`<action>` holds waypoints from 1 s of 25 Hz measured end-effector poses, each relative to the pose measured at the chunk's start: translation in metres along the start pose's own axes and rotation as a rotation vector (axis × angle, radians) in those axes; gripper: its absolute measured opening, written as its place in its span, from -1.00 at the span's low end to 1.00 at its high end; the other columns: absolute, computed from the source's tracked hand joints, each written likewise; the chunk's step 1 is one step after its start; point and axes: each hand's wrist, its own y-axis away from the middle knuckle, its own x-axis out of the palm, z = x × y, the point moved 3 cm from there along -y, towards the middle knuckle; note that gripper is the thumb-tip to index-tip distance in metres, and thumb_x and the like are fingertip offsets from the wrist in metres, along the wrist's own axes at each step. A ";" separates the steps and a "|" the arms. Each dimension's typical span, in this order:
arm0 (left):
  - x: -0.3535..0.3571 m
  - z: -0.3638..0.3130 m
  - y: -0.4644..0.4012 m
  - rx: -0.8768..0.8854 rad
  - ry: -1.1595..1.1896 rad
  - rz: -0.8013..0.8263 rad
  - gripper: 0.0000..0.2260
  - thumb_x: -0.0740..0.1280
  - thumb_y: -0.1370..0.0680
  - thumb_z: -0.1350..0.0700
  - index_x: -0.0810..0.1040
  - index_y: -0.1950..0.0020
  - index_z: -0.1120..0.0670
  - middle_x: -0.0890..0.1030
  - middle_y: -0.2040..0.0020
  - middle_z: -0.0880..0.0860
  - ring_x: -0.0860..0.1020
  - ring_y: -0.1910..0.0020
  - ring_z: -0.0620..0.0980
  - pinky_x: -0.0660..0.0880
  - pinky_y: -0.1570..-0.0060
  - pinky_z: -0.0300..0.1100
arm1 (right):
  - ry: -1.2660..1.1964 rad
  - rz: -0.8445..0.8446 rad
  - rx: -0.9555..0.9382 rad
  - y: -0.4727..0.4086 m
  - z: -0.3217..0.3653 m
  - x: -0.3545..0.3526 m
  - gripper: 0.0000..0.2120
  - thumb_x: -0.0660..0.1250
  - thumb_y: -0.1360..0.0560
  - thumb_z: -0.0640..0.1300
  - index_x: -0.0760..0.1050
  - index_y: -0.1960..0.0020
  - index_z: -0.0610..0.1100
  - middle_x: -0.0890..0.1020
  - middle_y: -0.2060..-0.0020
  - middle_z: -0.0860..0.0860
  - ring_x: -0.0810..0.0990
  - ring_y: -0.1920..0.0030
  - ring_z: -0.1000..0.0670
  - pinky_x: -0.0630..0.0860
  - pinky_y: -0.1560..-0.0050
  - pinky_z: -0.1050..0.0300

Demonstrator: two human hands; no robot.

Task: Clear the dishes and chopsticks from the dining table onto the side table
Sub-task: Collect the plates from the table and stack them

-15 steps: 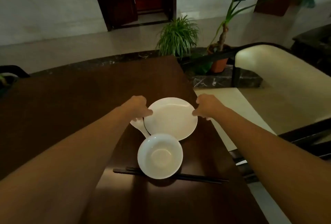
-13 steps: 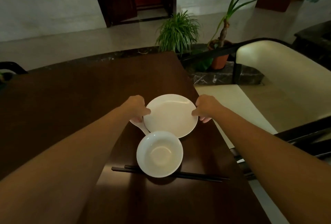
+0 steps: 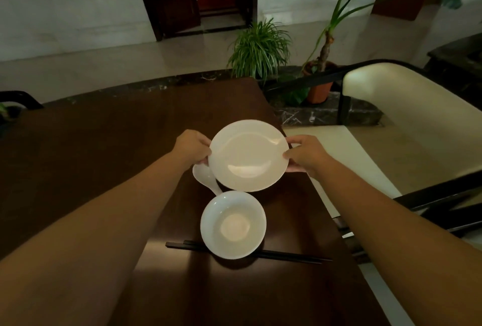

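2 hands, left hand (image 3: 192, 147) and right hand (image 3: 305, 154), are gripping 1 plate (image 3: 248, 155) by its rim; bowl (image 3: 233, 224), spoon (image 3: 206, 178) and chopsticks (image 3: 287, 257) are waiting on the dining table (image 3: 117, 143).

Two bare forearms run in from the lower corners, unsleeved as far back as the frame edge. The left hand (image 3: 191, 147) and right hand (image 3: 307, 155) wear no gloves, and no ring, watch or band shows on fingers or wrists. Dim light hides finer detail.
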 end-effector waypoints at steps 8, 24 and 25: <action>-0.121 -0.055 0.085 0.106 0.451 -0.165 -0.79 0.33 -0.47 0.31 0.57 0.00 0.03 0.56 0.09 -0.03 0.53 0.14 -0.09 0.46 0.39 -0.29 | -0.123 0.031 -0.295 0.087 0.101 -0.009 -0.58 0.28 -0.44 -0.42 0.46 -0.26 -0.15 0.61 0.07 -0.09 0.61 0.18 0.00 0.56 0.47 0.22; -0.172 0.167 0.563 0.093 0.936 0.073 -0.65 0.33 -0.49 0.29 0.52 -0.14 -0.12 0.70 0.03 -0.02 0.66 0.04 -0.02 0.61 0.19 -0.12 | -0.194 0.214 -0.263 0.526 -0.029 0.039 -0.72 0.35 -0.44 -0.30 0.56 -0.10 -0.05 0.69 0.10 -0.01 0.68 0.10 -0.01 0.61 0.29 0.17; -0.162 0.181 0.581 0.076 0.941 0.063 -0.64 0.32 -0.49 0.30 0.52 -0.16 -0.10 0.70 0.04 -0.02 0.66 0.05 -0.01 0.60 0.20 -0.13 | -0.185 0.221 -0.244 0.542 -0.045 0.043 -0.71 0.33 -0.44 -0.33 0.56 -0.07 -0.03 0.69 0.11 0.00 0.68 0.12 0.02 0.60 0.30 0.19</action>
